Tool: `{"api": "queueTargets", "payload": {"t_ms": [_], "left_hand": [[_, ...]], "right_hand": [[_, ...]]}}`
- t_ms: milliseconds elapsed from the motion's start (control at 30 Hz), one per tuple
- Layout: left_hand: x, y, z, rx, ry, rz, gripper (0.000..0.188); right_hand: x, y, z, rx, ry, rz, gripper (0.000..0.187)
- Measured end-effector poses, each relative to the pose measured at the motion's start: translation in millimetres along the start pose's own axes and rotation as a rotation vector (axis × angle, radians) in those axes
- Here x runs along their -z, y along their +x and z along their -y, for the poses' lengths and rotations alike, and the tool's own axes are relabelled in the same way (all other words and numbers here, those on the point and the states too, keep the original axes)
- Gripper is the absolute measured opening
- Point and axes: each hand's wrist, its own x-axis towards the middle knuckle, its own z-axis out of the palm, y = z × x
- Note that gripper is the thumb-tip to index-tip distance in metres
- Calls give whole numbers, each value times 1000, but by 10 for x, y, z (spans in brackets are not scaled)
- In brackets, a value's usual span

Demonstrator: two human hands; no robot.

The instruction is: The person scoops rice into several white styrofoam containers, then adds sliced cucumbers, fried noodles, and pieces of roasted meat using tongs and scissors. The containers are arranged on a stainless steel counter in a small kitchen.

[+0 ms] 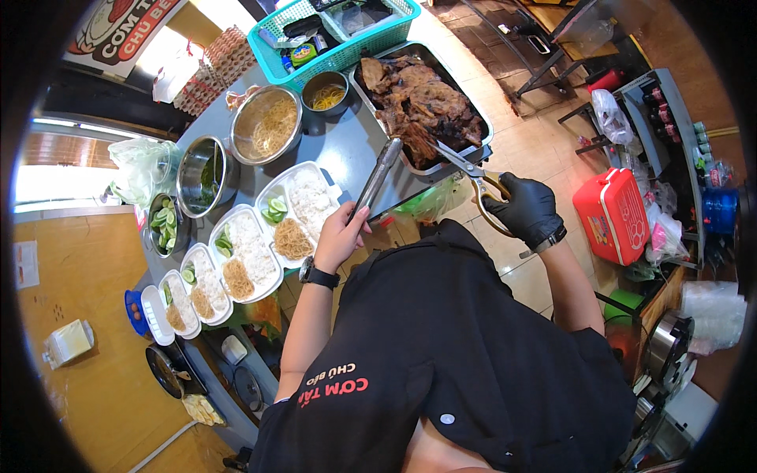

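Observation:
My bare left hand [344, 235] is closed around metal tongs [377, 180], their tips at the near edge of the grilled meat [430, 98]. Whether the tongs pinch a piece, I cannot tell. In a black glove, my right hand [528, 209] grips large scissors [478, 170] by their gold handles. The blades point into the near right corner of the meat tray [487, 130], touching or just over the meat. To the left stand several white foam boxes [277, 272] in a row, holding white rice [246, 240], cucumber slices [276, 210] and brownish shreds [293, 239].
Behind the boxes are a bowl of pale shreds [268, 122], a pot with something green [207, 175], a cucumber bowl [164, 229] and a small yellow-shred bowl [327, 96]. A turquoise basket [339, 51] and egg trays [217, 71] stand farther back. A red cooler [611, 217] sits right.

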Motion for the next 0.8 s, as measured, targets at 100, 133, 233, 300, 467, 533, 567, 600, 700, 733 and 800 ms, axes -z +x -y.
{"api": "queueTargets", "payload": {"t_ms": [100, 133, 233, 300, 467, 533, 567, 600, 700, 733, 800], "left_hand": [[-49, 29, -32, 45, -10, 24, 29], [-60, 25, -28, 54, -24, 36, 29], [-94, 0, 1, 84, -42, 60, 31], [-105, -8, 44, 93, -63, 74, 31], [-170, 57, 165, 92, -231, 143, 32], [-210, 127, 228, 83, -332, 193, 32], [-230, 156, 251, 79, -381, 218, 32], [-256, 178, 270, 61, -420, 222, 32], [-336, 222, 296, 26, -484, 223, 31], [-355, 230, 293, 23, -471, 216, 31], [-369, 243, 302, 18, -460, 193, 30]], "right_hand": [[-39, 5, -40, -47, 107, 25, 43], [-31, 15, -34, -56, 118, 29, 44], [-6, 62, -7, -81, 149, 48, 46], [0, 87, -8, -89, 164, 72, 47], [49, 131, -10, -99, 243, 124, 55], [59, 160, -20, -117, 341, 157, 53], [81, 173, 4, -135, 428, 179, 51], [95, 186, 15, -153, 515, 202, 49], [44, 296, -68, -284, 713, 379, 50], [35, 296, -76, -345, 833, 405, 45], [-13, 305, -141, -454, 1047, 488, 46]]}}
